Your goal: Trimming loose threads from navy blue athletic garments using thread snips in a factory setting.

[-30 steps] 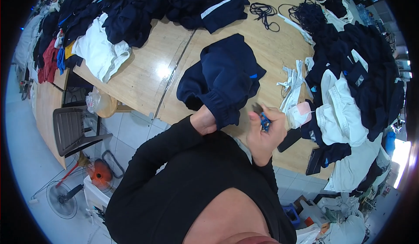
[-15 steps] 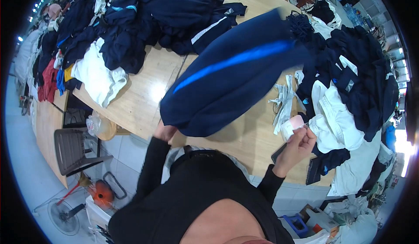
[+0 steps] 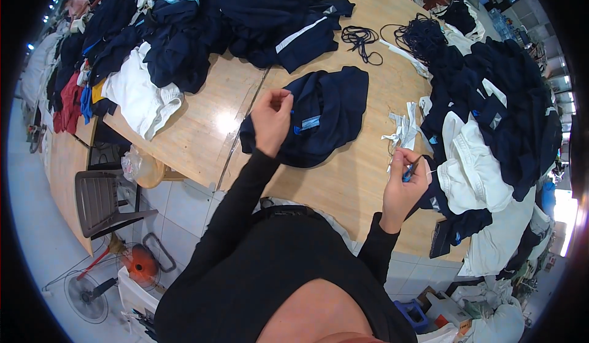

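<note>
A navy garment point(image 3: 331, 104) with a small bright-blue patch lies bunched on the wooden table in front of me. My left hand point(image 3: 273, 122) is over its left part, thumb and fingertips pinched together; whether fabric is between them I cannot make out. Off to the right, my right hand point(image 3: 408, 186) is closed around a small dark-and-blue tool point(image 3: 410, 172) that looks like thread snips, mostly hidden by the fingers. Just beyond that hand lie loose white fabric strips point(image 3: 404, 127).
Navy garments point(image 3: 257, 12) are heaped at the far left, beside a white one point(image 3: 141, 91). Another pile of navy clothes point(image 3: 509, 110) covers the right side, with white garments point(image 3: 472, 165) in front. Dark cords point(image 3: 362, 41) lie at the far middle. A grey chair point(image 3: 98, 202) stands left.
The navy garment, stretched out in the air before, has come down bunched onto the table. My left hand has moved up and right over it. A pink-and-white tag beside my right hand is no longer visible.
</note>
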`<state>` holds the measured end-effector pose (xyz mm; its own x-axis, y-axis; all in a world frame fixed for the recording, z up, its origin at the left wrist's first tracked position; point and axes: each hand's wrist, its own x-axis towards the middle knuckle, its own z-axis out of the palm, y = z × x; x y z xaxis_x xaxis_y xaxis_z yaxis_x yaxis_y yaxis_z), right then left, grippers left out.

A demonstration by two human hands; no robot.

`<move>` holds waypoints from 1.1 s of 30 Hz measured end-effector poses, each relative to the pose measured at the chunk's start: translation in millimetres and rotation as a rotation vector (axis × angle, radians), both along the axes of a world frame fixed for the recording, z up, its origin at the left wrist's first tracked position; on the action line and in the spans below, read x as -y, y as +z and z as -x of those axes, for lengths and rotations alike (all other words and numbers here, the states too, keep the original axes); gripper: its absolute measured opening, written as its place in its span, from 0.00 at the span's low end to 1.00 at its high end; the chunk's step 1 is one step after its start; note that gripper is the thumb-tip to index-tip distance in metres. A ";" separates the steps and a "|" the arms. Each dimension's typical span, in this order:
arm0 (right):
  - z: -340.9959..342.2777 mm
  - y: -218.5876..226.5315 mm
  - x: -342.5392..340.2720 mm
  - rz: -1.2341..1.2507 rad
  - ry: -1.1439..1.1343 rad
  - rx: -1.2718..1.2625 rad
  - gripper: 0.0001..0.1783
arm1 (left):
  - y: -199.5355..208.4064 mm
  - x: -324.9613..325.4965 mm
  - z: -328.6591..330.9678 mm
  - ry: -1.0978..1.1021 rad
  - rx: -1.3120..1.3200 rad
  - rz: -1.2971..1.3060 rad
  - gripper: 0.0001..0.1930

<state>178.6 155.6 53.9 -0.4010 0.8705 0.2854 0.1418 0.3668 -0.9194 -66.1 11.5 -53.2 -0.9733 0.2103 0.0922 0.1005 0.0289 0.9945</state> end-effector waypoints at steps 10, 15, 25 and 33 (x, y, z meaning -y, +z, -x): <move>32.5 -124.1 -3.0 0.238 0.238 0.184 0.08 | -13.1 17.5 -23.1 -0.043 0.203 -0.093 0.05; 98.9 -111.8 13.4 -0.004 0.356 0.127 0.07 | -60.9 7.0 -46.6 0.113 -0.086 0.116 0.10; 143.4 -171.7 -9.4 -0.220 0.090 0.524 0.16 | -65.8 8.0 -53.4 -0.108 -0.155 0.299 0.12; 58.2 -165.4 -36.8 1.140 0.401 -0.403 0.02 | -46.0 70.0 -41.7 -0.181 0.481 -0.279 0.07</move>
